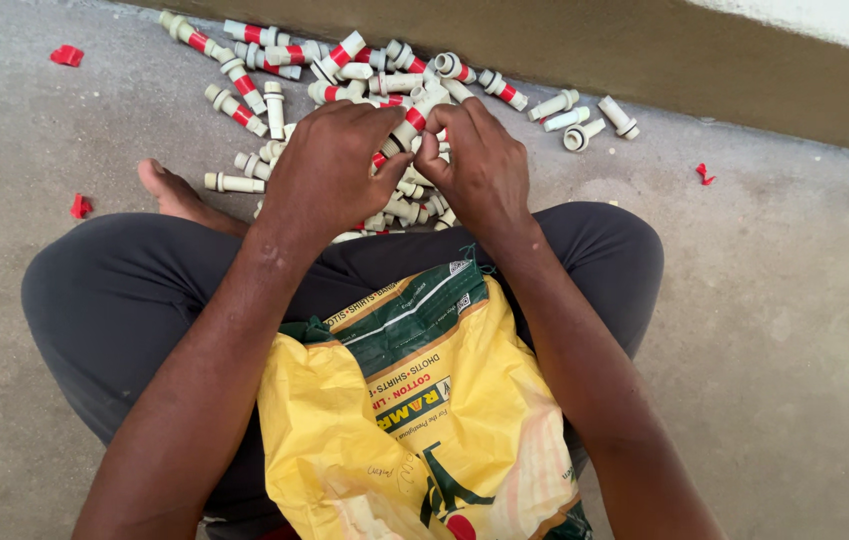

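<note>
While both hands work 1 fitting (pixel 406 128) at the middle of the pile, most of the heap is not yet handled. Left hand (pixel 329 170) is clenched over the fitting's lower end; right hand (pixel 474 165) pinches it at the red band between thumb and fingers.

Progress, as I judge it: a few pieces at 2 o'clock (pixel 584 115) lie bare with no red band, and torn red scraps (pixel 68 55) lie at 10, 9 and 3 o'clock, so some stripping looks done. The banded pile (pixel 274 60) from 11 to 12 o'clock is still wrapped, so most of it is left.

Materials: fittings are short, stepped cylinders, off-white rigid plastic, smooth. Bands look like thin red tape. Floor (pixel 794 300) is rough grey concrete. On the lap at 6 o'clock sits a crinkled yellow and green plastic bag (pixel 414 430); contents hidden.
</note>
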